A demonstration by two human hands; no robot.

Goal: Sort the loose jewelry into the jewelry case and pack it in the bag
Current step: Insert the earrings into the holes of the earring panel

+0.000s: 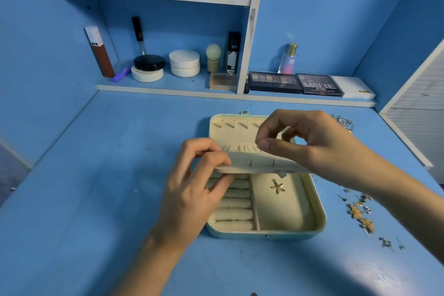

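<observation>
An open light-blue jewelry case (319, 216) with cream lining lies on the blue desk. Its cream earring flap (262, 164) is lifted level over the case. My left hand (194, 187) pinches the flap's left edge. My right hand (310, 142) pinches something at the flap's upper right; whether it holds a piece of jewelry I cannot tell. A gold flower-shaped earring (278, 186) lies in the case's right compartment. Ring rolls (236, 211) fill the left part. Loose gold and silver jewelry (360, 214) lies on the desk right of the case, partly hidden by my right forearm.
More chain jewelry (343, 121) lies behind my right hand. A low shelf at the back holds makeup palettes (295, 83), a perfume bottle (288, 59), jars and tubes. A white slatted panel (418, 103) borders the desk on the right. No bag is in view.
</observation>
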